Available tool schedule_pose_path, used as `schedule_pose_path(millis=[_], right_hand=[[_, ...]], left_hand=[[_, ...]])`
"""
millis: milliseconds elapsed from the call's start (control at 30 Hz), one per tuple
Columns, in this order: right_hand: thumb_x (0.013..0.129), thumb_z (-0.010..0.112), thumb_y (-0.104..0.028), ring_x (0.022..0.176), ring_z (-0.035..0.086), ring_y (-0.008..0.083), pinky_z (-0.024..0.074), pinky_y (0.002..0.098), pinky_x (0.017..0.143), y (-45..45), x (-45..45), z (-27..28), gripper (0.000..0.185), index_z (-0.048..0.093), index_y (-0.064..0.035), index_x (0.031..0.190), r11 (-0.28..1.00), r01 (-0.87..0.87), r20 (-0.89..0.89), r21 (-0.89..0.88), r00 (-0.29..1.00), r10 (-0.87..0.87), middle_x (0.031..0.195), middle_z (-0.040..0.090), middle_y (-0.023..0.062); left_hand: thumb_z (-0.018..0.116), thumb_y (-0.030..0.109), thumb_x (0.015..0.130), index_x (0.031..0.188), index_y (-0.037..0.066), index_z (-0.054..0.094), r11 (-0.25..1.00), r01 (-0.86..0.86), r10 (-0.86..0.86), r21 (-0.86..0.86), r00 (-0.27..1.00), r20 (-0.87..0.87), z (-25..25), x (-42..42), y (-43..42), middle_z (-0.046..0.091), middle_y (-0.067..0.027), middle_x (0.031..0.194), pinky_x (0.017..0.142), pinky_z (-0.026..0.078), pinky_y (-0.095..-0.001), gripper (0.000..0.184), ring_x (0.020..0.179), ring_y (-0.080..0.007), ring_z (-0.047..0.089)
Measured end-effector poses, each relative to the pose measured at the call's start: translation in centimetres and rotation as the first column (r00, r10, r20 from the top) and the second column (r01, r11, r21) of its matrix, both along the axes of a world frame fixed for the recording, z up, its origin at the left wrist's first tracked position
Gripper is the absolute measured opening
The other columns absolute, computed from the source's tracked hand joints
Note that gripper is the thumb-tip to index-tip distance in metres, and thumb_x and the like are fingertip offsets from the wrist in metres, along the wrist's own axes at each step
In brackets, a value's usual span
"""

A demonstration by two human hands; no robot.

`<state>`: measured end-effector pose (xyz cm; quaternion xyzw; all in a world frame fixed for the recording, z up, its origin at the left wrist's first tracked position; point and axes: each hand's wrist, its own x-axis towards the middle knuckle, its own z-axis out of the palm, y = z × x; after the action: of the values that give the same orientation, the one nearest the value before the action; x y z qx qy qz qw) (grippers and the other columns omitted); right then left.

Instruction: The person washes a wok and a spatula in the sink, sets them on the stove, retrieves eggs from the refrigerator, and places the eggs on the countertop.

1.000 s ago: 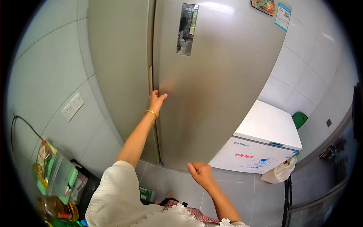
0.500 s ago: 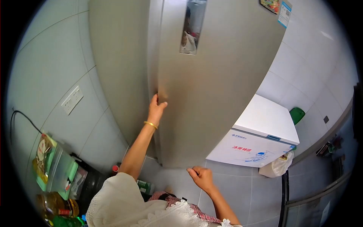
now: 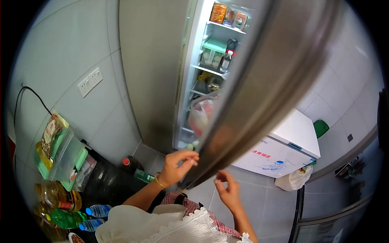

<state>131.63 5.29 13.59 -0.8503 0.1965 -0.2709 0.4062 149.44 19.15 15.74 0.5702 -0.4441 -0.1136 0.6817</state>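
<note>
A tall metallic refrigerator door [image 3: 259, 81] stands partly swung out in front of me, its near edge blurred. My left hand [image 3: 178, 166], with a gold bangle at the wrist, is closed at the lower part of the door's opening edge. On the door's other side my right hand [image 3: 227, 189] is raised, fingers half bent and thumb apart, holding nothing. Behind the door, lit shelves show a green-lidded egg container [image 3: 212, 54], a dark bottle [image 3: 227, 60], a metal pot [image 3: 213, 84], jars [image 3: 240, 21] and a plastic bag [image 3: 201, 115] of reddish things.
The other refrigerator door [image 3: 152, 73] is shut, at the left. A white chest freezer [image 3: 279, 156] stands at the right with a plastic bag [image 3: 293, 178] beside it. Oil bottles [image 3: 60, 196], water bottles [image 3: 98, 210] and plastic boxes [image 3: 65, 158] crowd the lower left.
The refrigerator door has swung out toward me, baring the lit shelves. My left hand has moved down and toward me with the door edge. My right hand has opened and shifted slightly right.
</note>
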Motion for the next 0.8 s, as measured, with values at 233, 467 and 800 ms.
schedule_pose_path(millis=[233,467,800], right_hand=[[0.073,0.067,0.000,0.094,0.056,0.0239,0.0439,0.0331,0.083,-1.4,-7.0,0.4,0.049,0.048,0.0035,0.117,0.927,0.355,0.050,0.123,0.931,-0.363,0.105,0.058,0.0162],[0.072,0.062,0.008,0.113,0.047,0.0233,0.0334,0.0346,0.098,-5.8,-13.6,-0.9,0.069,0.033,0.0004,0.134,0.781,0.567,0.157,0.261,0.774,-0.614,0.127,0.046,0.0139],[0.091,0.046,-0.028,0.103,0.050,0.0236,0.0421,0.0335,0.087,-14.6,-17.8,-4.3,0.043,0.045,0.0007,0.124,0.522,0.554,0.461,0.648,0.261,-0.848,0.115,0.049,0.0116]], left_hand=[[0.054,0.007,0.084,0.106,-0.001,0.056,1.000,0.002,0.002,0.008,0.873,-0.489,-2.2,2.6,-2.3,0.064,-0.0099,0.090,0.061,0.045,-0.0226,0.023,0.073,-0.0155,0.063],[0.054,0.008,0.084,0.105,0.001,0.055,0.993,0.055,0.025,0.101,0.755,-0.656,-6.4,7.3,-8.2,0.063,-0.0099,0.089,0.060,0.046,-0.0228,0.023,0.070,-0.0161,0.063],[0.053,0.011,0.084,0.104,0.004,0.053,0.992,0.125,-0.034,0.007,0.316,-0.948,-17.7,18.5,-22.3,0.059,-0.0083,0.086,0.064,0.045,-0.0299,0.021,0.073,-0.0199,0.059]])
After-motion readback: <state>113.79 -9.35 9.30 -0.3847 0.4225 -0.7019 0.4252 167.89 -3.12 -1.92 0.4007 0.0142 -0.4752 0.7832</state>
